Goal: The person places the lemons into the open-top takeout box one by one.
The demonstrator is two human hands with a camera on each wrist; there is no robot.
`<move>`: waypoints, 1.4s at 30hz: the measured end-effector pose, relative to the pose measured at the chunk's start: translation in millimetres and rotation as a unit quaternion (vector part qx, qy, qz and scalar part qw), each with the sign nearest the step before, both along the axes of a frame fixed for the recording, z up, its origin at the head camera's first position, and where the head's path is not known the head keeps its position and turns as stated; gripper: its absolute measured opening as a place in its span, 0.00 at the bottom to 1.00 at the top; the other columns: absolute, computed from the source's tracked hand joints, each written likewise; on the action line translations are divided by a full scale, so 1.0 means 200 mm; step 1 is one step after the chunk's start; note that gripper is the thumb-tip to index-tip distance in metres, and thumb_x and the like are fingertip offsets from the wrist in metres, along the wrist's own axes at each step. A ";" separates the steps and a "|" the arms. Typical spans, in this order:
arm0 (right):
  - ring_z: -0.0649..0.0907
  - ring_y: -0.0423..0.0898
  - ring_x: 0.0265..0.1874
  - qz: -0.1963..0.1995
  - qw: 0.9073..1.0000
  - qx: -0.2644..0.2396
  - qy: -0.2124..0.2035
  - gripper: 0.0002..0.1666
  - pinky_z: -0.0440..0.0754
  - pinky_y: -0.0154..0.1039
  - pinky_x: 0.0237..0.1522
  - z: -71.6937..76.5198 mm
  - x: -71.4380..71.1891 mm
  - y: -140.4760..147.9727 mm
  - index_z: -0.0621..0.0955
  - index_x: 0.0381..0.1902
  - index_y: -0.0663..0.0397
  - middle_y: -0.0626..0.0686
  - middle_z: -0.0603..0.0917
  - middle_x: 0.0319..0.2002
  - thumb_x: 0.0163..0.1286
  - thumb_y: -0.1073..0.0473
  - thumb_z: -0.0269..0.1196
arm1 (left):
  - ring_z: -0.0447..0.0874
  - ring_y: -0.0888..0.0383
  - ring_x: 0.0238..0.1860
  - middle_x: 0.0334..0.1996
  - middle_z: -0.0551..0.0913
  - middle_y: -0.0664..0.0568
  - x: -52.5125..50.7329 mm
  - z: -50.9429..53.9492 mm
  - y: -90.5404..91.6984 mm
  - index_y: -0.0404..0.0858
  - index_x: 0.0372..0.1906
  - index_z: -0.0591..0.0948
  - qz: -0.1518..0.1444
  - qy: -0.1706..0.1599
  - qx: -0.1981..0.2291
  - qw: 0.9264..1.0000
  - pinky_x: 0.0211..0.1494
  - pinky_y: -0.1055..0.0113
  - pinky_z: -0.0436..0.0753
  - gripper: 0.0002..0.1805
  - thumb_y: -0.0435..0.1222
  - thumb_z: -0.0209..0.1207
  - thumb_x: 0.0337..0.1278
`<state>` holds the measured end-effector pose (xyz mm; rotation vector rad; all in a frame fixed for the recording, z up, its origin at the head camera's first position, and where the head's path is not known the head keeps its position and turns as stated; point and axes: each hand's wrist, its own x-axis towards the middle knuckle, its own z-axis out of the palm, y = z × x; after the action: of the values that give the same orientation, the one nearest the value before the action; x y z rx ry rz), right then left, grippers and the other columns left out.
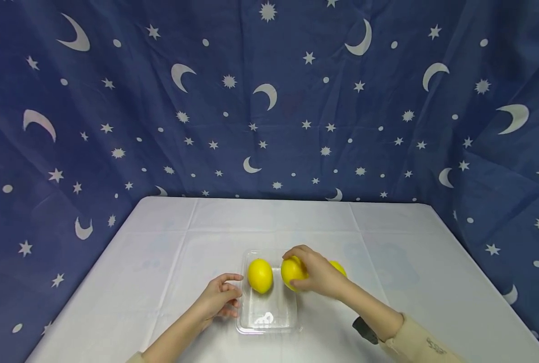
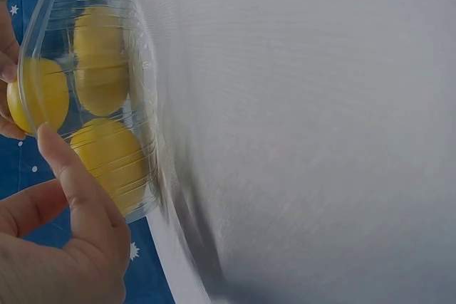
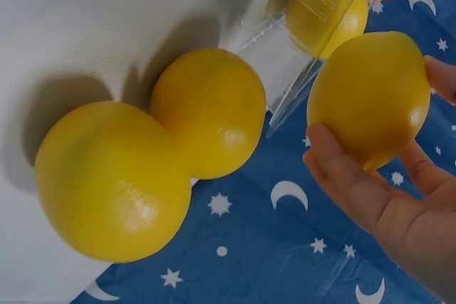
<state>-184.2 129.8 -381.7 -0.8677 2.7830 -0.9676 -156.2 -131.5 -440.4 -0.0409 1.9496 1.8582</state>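
Observation:
A clear plastic box [image 1: 269, 330] sits on the table with one yellow lemon [image 1: 260, 276] inside its left half. Over the right side of the box, my right hand [image 1: 317, 272] grips a second lemon [image 3: 368, 97] between thumb and fingers. My left hand [image 1: 219, 298] is at the box's left edge; in the left wrist view its index fingertip [image 2: 48, 137] touches the clear rim. Two more lemons, a nearer one [image 3: 114, 183] and a farther one [image 3: 208, 113], rest on the table right of the box. In the head view, the right hand mostly hides them.
A white cloth [image 1: 160, 242] with fold lines covers the table. A dark blue curtain [image 1: 292, 60] with moons and stars hangs behind and at both sides. Something dark [image 1: 364, 330] shows under the right forearm.

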 end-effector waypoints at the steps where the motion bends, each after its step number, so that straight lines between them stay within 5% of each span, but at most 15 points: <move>1: 0.78 0.51 0.47 -0.002 1.000 -0.001 0.002 0.27 0.82 0.47 0.48 0.00 0.00 -0.01 0.77 0.50 0.57 0.56 0.77 0.52 0.51 0.66 0.70 | 0.76 0.64 0.25 0.30 0.76 0.54 0.00 0.00 0.00 0.28 0.63 0.62 0.002 -0.001 0.000 1.000 0.26 0.74 0.84 0.27 0.29 0.53 0.60; 31: 0.80 0.51 0.42 -0.015 0.996 0.084 0.014 0.30 0.83 0.46 0.48 -0.13 -0.09 -0.16 0.77 0.52 0.62 0.58 0.78 0.50 0.50 0.63 0.72 | 0.76 0.64 0.25 0.29 0.76 0.55 0.00 0.00 0.00 0.29 0.61 0.64 0.017 -0.001 -0.007 1.000 0.28 0.72 0.85 0.25 0.29 0.53 0.59; 42: 0.76 0.53 0.48 0.010 0.985 0.156 0.072 0.28 0.82 0.43 0.50 -0.17 -0.07 -0.19 0.79 0.49 0.62 0.58 0.81 0.49 0.50 0.60 0.73 | 0.75 0.63 0.25 0.29 0.76 0.55 0.00 -0.01 0.00 0.29 0.62 0.63 0.020 -0.004 -0.009 1.000 0.27 0.72 0.85 0.26 0.29 0.54 0.59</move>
<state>-198.7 90.8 -415.1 -0.9452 2.9255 -0.4597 -156.2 -130.6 -442.3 -0.0925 1.9744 1.8635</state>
